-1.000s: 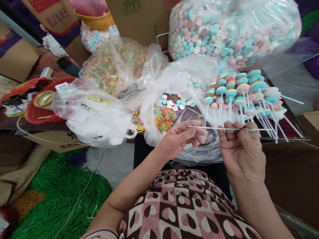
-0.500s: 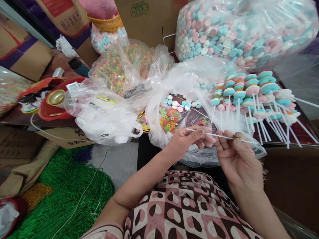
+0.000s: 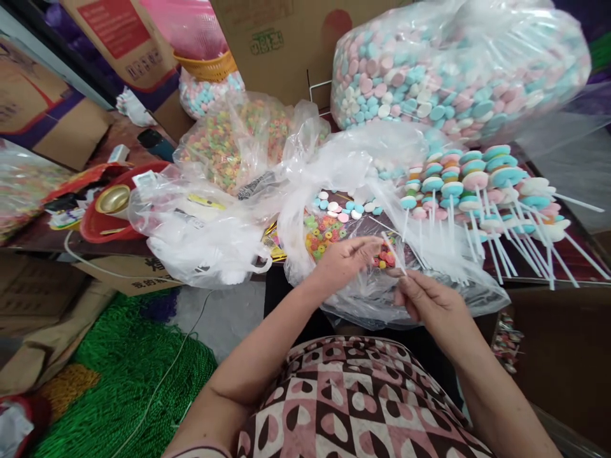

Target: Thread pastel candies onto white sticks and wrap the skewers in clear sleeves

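My right hand (image 3: 429, 296) pinches the lower end of a thin white stick (image 3: 394, 253), which tilts up toward my other hand. To its left, my left hand (image 3: 351, 257) reaches over the candies with its fingers stretched out, apart from the stick as far as I can see. Loose gummy rings (image 3: 324, 235) in green, orange and red lie beneath and beside the left hand. Behind them sit round marshmallows (image 3: 354, 208) in white, pink and blue. At the right, finished skewers of marshmallows and gummy rings (image 3: 477, 181) lie piled with their white sticks toward me.
A large clear bag of marshmallows (image 3: 458, 76) stands at the back, with a bag of gummy rings (image 3: 233, 140) left of it. A white plastic bag (image 3: 205, 248) and a red basin (image 3: 95, 222) lie further left. Green cord (image 3: 157, 362) is heaped on the floor.
My left hand has let go of the stick and moved left over the gummy rings. My right hand has lowered and turned the stick from nearly level to pointing upward.
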Motion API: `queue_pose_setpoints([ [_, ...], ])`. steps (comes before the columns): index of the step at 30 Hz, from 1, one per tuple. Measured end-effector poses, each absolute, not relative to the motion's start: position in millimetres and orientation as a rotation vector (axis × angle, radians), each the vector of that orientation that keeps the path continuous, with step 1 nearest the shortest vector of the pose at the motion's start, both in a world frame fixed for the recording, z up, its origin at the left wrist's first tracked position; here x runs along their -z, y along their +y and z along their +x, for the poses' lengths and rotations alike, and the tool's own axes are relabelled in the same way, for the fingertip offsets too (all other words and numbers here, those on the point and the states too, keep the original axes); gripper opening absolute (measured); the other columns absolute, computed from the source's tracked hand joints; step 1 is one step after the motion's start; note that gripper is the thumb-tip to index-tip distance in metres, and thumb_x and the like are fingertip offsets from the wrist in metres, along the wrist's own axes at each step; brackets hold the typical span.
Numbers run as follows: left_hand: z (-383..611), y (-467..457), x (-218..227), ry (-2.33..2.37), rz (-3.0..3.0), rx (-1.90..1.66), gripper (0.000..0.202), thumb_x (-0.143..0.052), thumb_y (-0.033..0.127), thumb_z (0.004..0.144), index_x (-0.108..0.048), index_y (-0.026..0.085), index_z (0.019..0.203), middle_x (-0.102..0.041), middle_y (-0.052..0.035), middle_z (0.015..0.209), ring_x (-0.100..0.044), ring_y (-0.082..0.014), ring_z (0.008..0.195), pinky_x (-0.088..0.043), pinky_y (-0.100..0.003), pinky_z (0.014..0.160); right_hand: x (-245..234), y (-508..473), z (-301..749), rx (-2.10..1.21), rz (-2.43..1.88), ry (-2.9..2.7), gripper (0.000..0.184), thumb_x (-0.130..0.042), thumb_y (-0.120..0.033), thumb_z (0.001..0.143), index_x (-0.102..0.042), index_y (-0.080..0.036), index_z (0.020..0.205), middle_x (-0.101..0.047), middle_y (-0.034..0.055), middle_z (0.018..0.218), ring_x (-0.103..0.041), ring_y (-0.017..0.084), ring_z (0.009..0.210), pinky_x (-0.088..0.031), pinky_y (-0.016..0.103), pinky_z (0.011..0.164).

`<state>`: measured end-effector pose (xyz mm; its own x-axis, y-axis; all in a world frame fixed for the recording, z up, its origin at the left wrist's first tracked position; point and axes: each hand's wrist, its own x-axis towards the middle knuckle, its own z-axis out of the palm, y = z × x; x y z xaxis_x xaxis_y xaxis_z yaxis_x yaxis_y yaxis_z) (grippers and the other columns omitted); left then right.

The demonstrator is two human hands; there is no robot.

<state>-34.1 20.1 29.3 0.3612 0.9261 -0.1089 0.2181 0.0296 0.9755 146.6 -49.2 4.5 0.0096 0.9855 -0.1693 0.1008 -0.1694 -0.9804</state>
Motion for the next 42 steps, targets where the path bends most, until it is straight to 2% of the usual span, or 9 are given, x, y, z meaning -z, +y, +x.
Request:
queue_pose_setpoints([
  [4,-52,70,-30,1.56,2.116,-0.736,0.028,-0.049,0.027,0.096,-0.073,0.017,0.107,-0.07,-0.0112,0.105,-0.062,-0.0232,0.104,-0.044,-0.035,0.093,8,-47,147,-1.32,-1.329,-0.909,0.036,-0.071,-0.052,0.081,-0.074,-0.019,0.095,-0.059,-0.0023,0.055,-0.037,0.008,0.038,-0.024,0.023,0.038],
  [7,-56,99,-23,1.739,2.349,-0.348,0.028,-0.048,0.026,0.096,-0.074,0.016,0.096,-0.068,-0.0127,0.101,-0.062,-0.0249,0.102,-0.044,-0.036,0.089,12,-46,144,-1.323,-1.298,-0.847,0.035,-0.072,-0.05,0.081,-0.073,-0.018,0.093,-0.058,-0.0022,0.056,-0.036,0.007,0.039,-0.023,0.023,0.039],
  [12,-53,108,-15,1.743,2.509,-0.064,0.03,-0.048,0.029,0.095,-0.072,0.013,0.104,-0.068,-0.0151,0.108,-0.063,-0.0275,0.101,-0.043,-0.038,0.087,18,-46,142,-1.332,-1.303,-0.852,0.035,-0.071,-0.051,0.081,-0.072,-0.017,0.092,-0.058,-0.0018,0.057,-0.038,0.008,0.041,-0.022,0.024,0.041],
  [15,-57,106,-14,1.716,2.421,-0.173,0.026,-0.052,0.028,0.093,-0.072,0.012,0.099,-0.068,-0.0144,0.106,-0.063,-0.0261,0.099,-0.044,-0.037,0.086,24,-46,143,-1.343,-1.318,-0.862,0.036,-0.071,-0.051,0.082,-0.072,-0.017,0.092,-0.058,-0.0019,0.058,-0.038,0.007,0.041,-0.022,0.024,0.042],
  [22,-86,116,-15,1.731,1.853,-0.713,0.021,-0.057,0.033,0.089,-0.067,0.018,0.098,-0.071,-0.0022,0.088,-0.064,-0.017,0.082,-0.046,-0.028,0.076,30,-44,142,-1.36,-1.34,-0.854,0.036,-0.07,-0.05,0.082,-0.072,-0.017,0.095,-0.057,-0.002,0.06,-0.037,0.007,0.042,-0.023,0.024,0.042],
  [26,-84,117,-15,1.795,1.889,-0.605,0.018,-0.059,0.036,0.087,-0.067,0.021,0.094,-0.071,-0.0013,0.088,-0.064,-0.0182,0.082,-0.045,-0.029,0.075,30,-43,139,-1.359,-1.34,-0.864,0.034,-0.07,-0.049,0.082,-0.072,-0.017,0.093,-0.058,-0.0022,0.06,-0.037,0.007,0.042,-0.023,0.024,0.042],
  [32,-68,118,-13,1.886,2.279,-0.235,0.019,-0.054,0.029,0.091,-0.068,0.017,0.097,-0.071,-0.0124,0.11,-0.063,-0.0264,0.105,-0.044,-0.036,0.088,35,-45,138,-1.357,-1.326,-0.865,0.034,-0.071,-0.048,0.082,-0.073,-0.017,0.095,-0.058,-0.0022,0.06,-0.038,0.007,0.042,-0.023,0.024,0.042],
  [36,-69,119,-12,1.86,2.349,-0.158,0.019,-0.054,0.026,0.091,-0.068,0.016,0.099,-0.07,-0.0143,0.108,-0.062,-0.0289,0.105,-0.044,-0.039,0.09,36,-46,139,-1.355,-1.321,-0.871,0.034,-0.071,-0.048,0.083,-0.073,-0.017,0.096,-0.058,-0.0023,0.06,-0.038,0.007,0.042,-0.024,0.024,0.043],
  [42,-67,96,-22,1.57,1.973,-0.752,0.007,-0.062,0.023,0.084,-0.065,0.017,0.087,-0.069,-0.0056,0.091,-0.062,-0.0189,0.087,-0.045,-0.032,0.081,24,-47,142,-1.351,-1.339,-0.932,0.035,-0.071,-0.051,0.082,-0.072,-0.018,0.094,-0.057,-0.0026,0.06,-0.036,0.007,0.041,-0.022,0.024,0.041],
])
